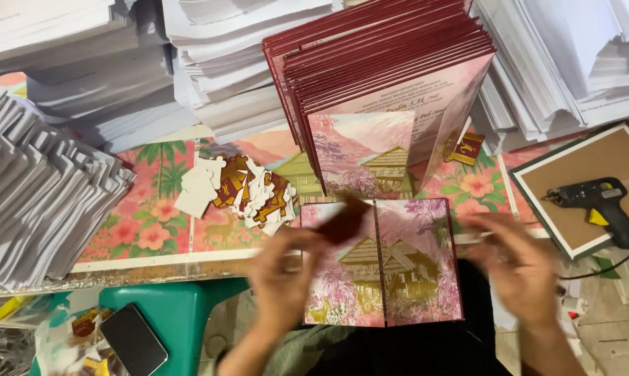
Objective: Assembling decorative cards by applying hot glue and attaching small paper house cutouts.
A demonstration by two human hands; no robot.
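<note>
Fingers of the left hand [281, 275] are being pinched around a small dark red piece [342, 221], which is being held just above the upper left corner of a closed pink card [384, 268] printed with a gold house and purple trees. The card is lying between both hands, on a dark lap. The right hand [520, 268] is being held just off the card's right edge, blurred by motion, fingers loosely spread and empty, touching nothing that can be made out. Below and left of the left hand, a black phone [133, 340] is lying on a green stool [182, 306]. Beyond the left hand, a heap of small white and gold-on-red cutouts [248, 191] is being kept on a floral printed sheet [151, 216]. Straight beyond the card, a row of maroon-edged cards [384, 63] is standing on edge, the nearest one being shown half open. Beyond and to the right of the right hand, a black glue gun [596, 202] is resting on a brown board [593, 163] with a dark green border. Farthest off, stacks of white paper [84, 63] are being piled on both sides.
</note>
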